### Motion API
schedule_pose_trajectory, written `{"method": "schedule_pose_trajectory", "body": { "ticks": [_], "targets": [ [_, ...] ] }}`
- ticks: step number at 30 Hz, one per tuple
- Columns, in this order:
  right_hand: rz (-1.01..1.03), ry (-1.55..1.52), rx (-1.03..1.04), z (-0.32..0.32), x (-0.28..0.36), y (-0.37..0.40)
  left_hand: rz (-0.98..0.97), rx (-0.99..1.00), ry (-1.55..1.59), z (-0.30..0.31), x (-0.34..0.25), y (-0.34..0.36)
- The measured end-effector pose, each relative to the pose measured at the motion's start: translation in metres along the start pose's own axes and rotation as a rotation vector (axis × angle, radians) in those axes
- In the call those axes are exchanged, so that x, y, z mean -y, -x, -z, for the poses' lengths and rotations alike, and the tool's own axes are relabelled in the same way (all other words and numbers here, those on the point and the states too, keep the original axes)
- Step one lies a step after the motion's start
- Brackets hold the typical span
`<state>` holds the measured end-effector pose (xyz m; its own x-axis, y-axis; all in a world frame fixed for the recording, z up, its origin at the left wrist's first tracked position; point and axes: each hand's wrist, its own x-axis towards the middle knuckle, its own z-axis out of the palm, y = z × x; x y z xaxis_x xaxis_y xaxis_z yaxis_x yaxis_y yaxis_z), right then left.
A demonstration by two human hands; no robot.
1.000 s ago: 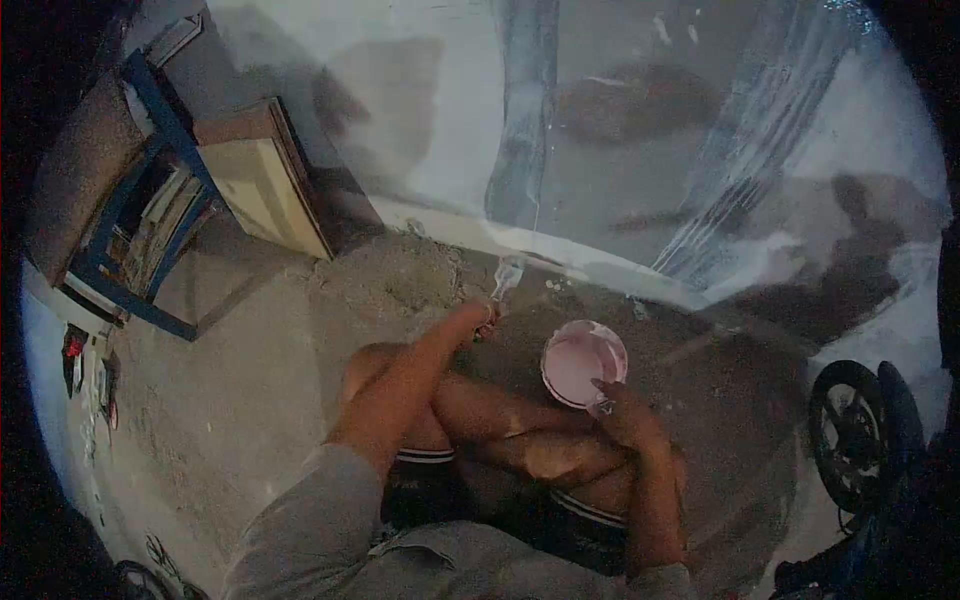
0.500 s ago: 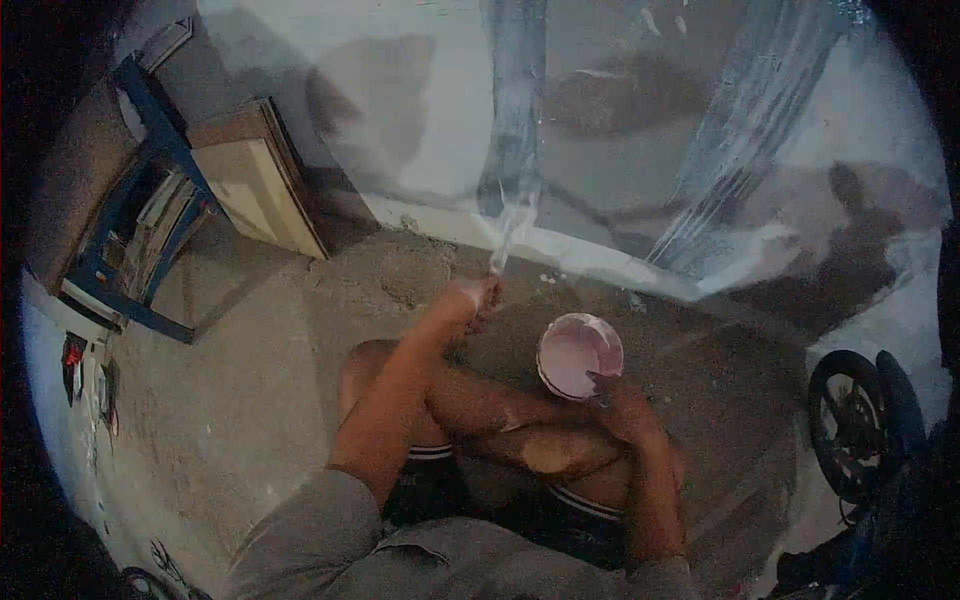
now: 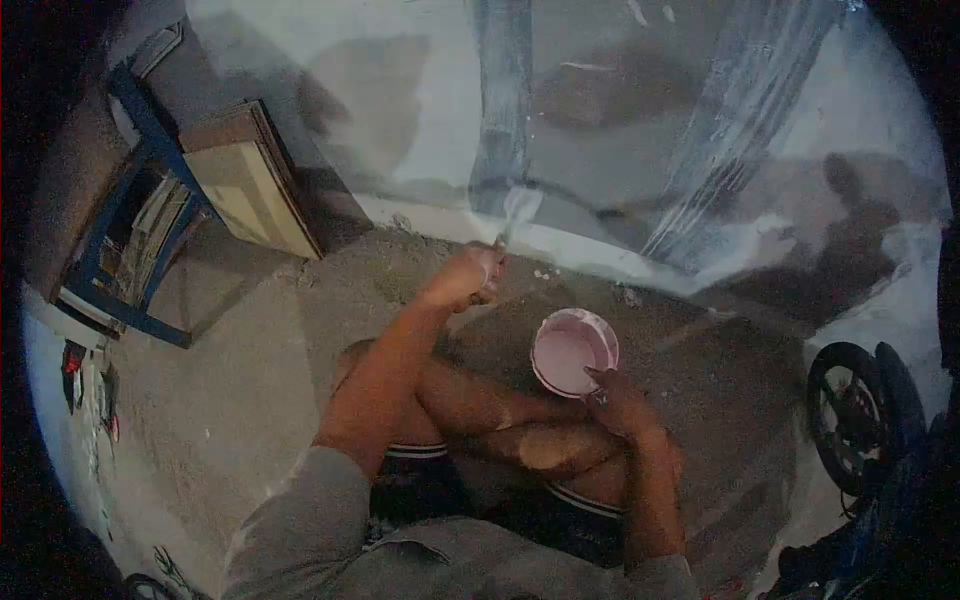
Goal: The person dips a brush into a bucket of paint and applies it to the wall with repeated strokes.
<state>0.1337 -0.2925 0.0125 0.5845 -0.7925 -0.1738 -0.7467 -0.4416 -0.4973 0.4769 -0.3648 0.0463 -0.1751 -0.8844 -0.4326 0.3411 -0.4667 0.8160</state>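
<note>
My left hand is closed around the handle of a paintbrush. Its white-coated bristles point up and away from me, close to the lower part of the wall. A darker blue-grey streak runs down the wall just above the brush. With the thumb over the near rim, my right hand grips a small pinkish bucket. Pale paint coats its inside, and the bucket tilts slightly towards me. My crossed legs lie beneath both forearms.
On the left stands a blue plastic chair on its side, with flat boards leaning beside it. A motorbike wheel is at the right. White spots mark the concrete floor near the wall base.
The brush has gone from a blurred, near-upright position to a clearer one tilted slightly right, and my left hand has shifted a little up. My right hand still holds the bucket.
</note>
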Motion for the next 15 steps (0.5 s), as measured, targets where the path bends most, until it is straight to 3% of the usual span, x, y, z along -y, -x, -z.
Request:
{"method": "schedule_pose_trajectory", "body": {
  "ticks": [2,6,8,9,11,15],
  "targets": [
    [-0.045,-0.053,0.028,0.006,0.008,0.000,-0.081,0.050,-0.036,-0.025,-0.030,0.036],
    [-0.076,-0.112,0.106,0.019,0.018,-0.002,-0.061,-0.074,-0.076,-0.032,-0.011,0.045],
    [-0.038,-0.105,0.077,0.016,0.013,0.001,0.022,-0.373,-0.188,-0.038,0.011,0.038],
    [-0.001,-0.103,0.054,0.014,0.011,0.002,0.022,-0.370,-0.188,-0.031,0.024,0.030],
    [-0.033,-0.090,0.072,0.022,0.020,0.006,0.218,-0.315,-0.201,-0.006,0.056,0.002],
    [-0.046,-0.053,0.030,0.021,0.023,0.006,0.244,-0.366,-0.319,0.033,0.105,-0.062]
  ]
}}
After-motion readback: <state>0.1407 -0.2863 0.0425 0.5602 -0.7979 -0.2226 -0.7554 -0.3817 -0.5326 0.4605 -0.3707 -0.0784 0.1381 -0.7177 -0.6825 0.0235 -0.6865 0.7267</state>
